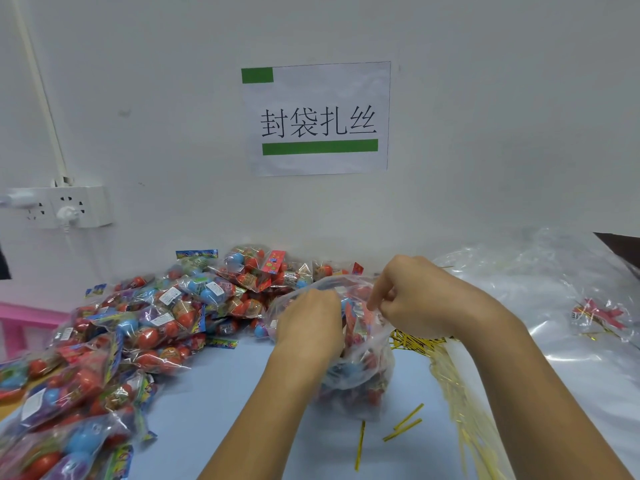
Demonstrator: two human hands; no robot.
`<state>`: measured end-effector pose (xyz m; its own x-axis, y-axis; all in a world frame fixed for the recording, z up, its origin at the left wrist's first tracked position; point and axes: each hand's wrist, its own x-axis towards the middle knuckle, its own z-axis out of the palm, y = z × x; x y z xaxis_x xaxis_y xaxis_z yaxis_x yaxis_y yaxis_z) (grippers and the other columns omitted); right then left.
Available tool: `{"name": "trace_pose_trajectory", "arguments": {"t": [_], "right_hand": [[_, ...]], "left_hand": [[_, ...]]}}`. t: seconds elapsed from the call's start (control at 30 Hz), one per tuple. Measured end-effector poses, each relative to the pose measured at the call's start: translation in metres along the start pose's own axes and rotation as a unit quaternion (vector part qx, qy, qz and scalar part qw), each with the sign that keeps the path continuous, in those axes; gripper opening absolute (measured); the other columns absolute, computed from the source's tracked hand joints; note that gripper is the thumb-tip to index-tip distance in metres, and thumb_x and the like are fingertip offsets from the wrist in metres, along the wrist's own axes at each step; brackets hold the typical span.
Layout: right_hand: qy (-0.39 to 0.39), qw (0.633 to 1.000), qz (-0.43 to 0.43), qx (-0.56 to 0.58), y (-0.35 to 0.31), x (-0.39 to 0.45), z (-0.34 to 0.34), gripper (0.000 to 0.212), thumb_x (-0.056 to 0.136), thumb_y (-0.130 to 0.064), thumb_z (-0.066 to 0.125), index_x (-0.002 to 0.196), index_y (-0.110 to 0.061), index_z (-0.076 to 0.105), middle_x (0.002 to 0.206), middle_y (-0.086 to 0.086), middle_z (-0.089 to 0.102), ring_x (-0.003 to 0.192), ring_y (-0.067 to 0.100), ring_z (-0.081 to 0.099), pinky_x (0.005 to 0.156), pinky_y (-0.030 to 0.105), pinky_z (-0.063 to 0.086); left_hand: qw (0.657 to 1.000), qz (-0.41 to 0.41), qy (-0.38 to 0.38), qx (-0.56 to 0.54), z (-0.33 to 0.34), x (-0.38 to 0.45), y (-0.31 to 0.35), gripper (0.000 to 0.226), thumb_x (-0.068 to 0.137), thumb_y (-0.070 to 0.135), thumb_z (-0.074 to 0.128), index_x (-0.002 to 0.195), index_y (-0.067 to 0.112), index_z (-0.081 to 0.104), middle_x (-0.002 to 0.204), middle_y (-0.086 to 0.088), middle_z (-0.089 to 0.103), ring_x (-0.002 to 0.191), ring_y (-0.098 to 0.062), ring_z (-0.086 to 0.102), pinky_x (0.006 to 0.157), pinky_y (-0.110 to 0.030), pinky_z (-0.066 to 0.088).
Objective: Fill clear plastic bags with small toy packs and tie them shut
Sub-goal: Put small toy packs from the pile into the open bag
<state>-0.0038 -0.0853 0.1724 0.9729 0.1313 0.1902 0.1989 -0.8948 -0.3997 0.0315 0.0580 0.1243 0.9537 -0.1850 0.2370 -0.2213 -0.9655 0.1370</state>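
**Bag mouth held open at mid-table**

Pale blue table (214, 403) against a white wall; one printed paper sign (317, 119) with two green bars taped above, one white power strip (59, 206) at the wall's left with a plug in it.

Along the left edge and back toward the wall: a heap of toy packs (138, 327), too many and too overlapped to count, each with red, blue and purple egg-shaped toys. At the table's middle: one clear plastic bag (360, 372), standing upright, already holding several packs, number not readable through the crinkled film.

Left hand (308, 323) at the bag's left rim, fingers curled down, apparently over the film; grip itself hidden from above. Right hand (419, 299) at the right rim, fingers (377, 301) pinching the plastic edge.

Just in front of the bag: three loose gold twist ties (403, 427). Right of the bag: a thick bundle of gold ties (453, 386), uncountable, running toward the near edge. Far right: a stack of empty clear bags (540, 306), with one small packet (599, 315) on top.
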Motion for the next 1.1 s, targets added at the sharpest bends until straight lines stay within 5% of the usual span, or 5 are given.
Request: {"name": "trace_pose_trajectory", "arguments": {"t": [0.3,0.57,0.8,0.9,1.1], "right_hand": [[-0.005,1.0,-0.003,0.003,0.001,0.001,0.001,0.032,0.084,-0.002,0.053,0.09,-0.018,0.08,0.071,-0.007,0.063,0.057,0.011,0.056,0.047,0.02,0.04],[0.001,1.0,-0.004,-0.003,0.001,0.0,0.001,0.033,0.082,-0.003,0.052,0.088,-0.019,0.08,0.069,-0.007,0.062,0.059,0.014,0.057,0.049,0.022,0.041],[0.003,1.0,-0.003,-0.014,-0.001,0.001,0.003,0.031,0.079,-0.004,0.049,0.088,-0.011,0.079,0.069,0.0,0.064,0.06,0.02,0.055,0.057,0.032,0.051],[0.004,1.0,-0.001,-0.015,-0.001,0.001,0.004,0.031,0.08,-0.005,0.05,0.086,-0.014,0.079,0.07,-0.002,0.064,0.06,0.019,0.058,0.054,0.029,0.049],[0.01,1.0,-0.012,0.0,0.002,0.002,0.004,0.03,0.081,-0.005,0.051,0.086,-0.014,0.079,0.07,-0.001,0.067,0.056,0.017,0.055,0.049,0.025,0.046]], "left_hand": [[0.994,-0.052,0.086,-0.043,0.002,0.001,-0.004,0.016,0.09,0.004,0.056,0.075,0.009,0.052,0.094,-0.014,0.066,0.079,-0.025,0.065,0.048,-0.028,0.034],[0.996,-0.038,0.063,-0.054,0.001,0.0,-0.004,0.019,0.093,0.019,0.064,0.08,0.006,0.055,0.097,-0.02,0.069,0.087,-0.031,0.068,0.067,-0.041,0.055],[0.998,-0.034,0.04,-0.018,0.004,-0.003,-0.002,0.014,0.09,0.002,0.055,0.089,0.016,0.055,0.104,-0.01,0.066,0.095,-0.031,0.065,0.067,-0.037,0.043],[0.998,-0.036,0.047,-0.014,0.007,-0.002,-0.002,0.019,0.09,0.004,0.055,0.087,0.019,0.044,0.094,-0.008,0.058,0.09,-0.029,0.062,0.066,-0.037,0.041],[0.989,-0.006,0.138,-0.051,-0.01,-0.002,-0.006,0.024,0.091,0.016,0.062,0.069,0.017,0.052,0.071,0.0,0.053,0.067,-0.022,0.056,0.06,-0.036,0.047]]}}
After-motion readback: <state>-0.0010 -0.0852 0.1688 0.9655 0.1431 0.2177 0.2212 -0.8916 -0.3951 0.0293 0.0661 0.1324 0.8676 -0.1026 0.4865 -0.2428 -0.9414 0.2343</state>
